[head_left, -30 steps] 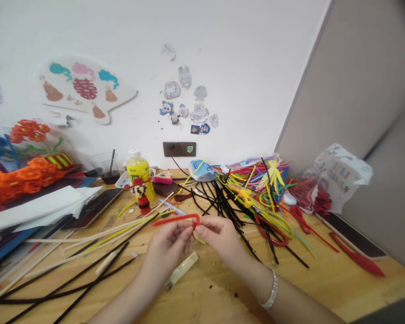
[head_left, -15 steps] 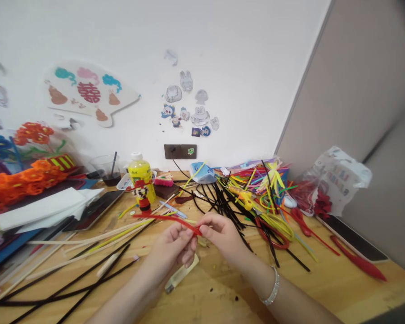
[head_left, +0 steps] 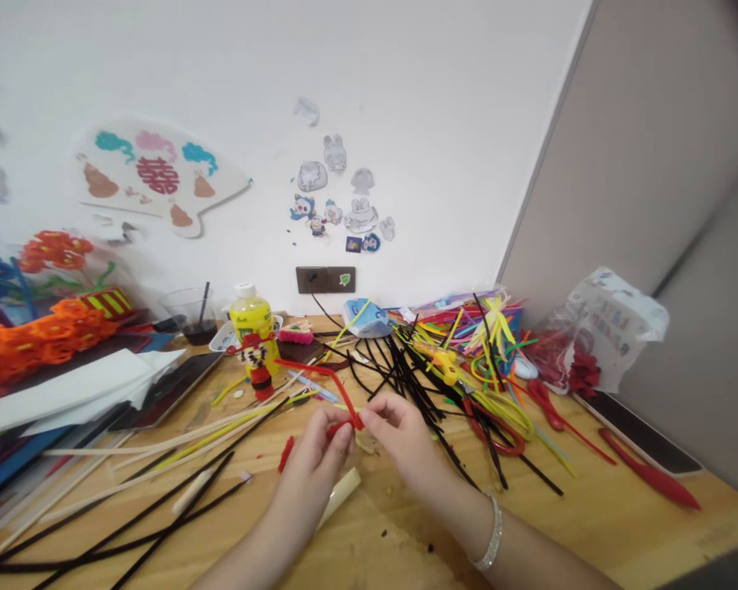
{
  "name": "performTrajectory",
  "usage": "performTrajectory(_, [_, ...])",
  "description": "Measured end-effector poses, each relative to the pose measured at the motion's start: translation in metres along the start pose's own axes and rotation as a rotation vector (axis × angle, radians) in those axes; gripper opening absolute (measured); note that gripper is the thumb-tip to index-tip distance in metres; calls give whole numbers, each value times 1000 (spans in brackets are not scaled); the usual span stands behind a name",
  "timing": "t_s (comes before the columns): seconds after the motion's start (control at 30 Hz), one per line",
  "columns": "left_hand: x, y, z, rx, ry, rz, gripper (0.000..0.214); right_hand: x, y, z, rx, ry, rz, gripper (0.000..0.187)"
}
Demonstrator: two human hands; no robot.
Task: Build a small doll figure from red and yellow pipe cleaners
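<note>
A bent red pipe cleaner (head_left: 338, 378) runs between my two hands at the middle of the table. My left hand (head_left: 323, 447) pinches it with thumb and fingers. Close beside it, my right hand (head_left: 394, 426) grips the same piece near its bend. One arm of the pipe cleaner rises from the fingers and folds over toward the left. A red fuzzy piece (head_left: 286, 453) shows just left of my left hand. Partly behind that hand lies a pale yellow stick-like object (head_left: 341, 493). A small red, black and white figure (head_left: 257, 366) stands beyond my hands.
Behind the figure stands a yellow bottle (head_left: 250, 310). Black pipe cleaners (head_left: 399, 369) lie in a heap at centre right. Red-handled scissors (head_left: 510, 447) rest near them. White sheets (head_left: 67, 385) are at the left, a plastic cup (head_left: 193, 315) at the back.
The red pipe cleaner stretched nearly straight to the left; now it bends sharply upward from my fingers. My left hand has turned, and a red fuzzy piece shows beside it.
</note>
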State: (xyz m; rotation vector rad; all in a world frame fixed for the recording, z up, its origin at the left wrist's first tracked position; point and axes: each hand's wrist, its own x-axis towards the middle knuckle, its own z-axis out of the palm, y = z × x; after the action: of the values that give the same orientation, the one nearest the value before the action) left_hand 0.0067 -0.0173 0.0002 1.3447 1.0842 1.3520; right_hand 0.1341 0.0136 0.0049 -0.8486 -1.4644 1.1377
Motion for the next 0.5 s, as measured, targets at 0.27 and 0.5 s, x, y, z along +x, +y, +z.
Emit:
performTrajectory(0.27, [3,18,-4,-85,-48,-126,38,1,-18,-18,-374,-107,-563,20])
performTrajectory(0.5, [2,19,-6,-75,-80,-107,32,2,-21,-20,-294,-181,-434,14])
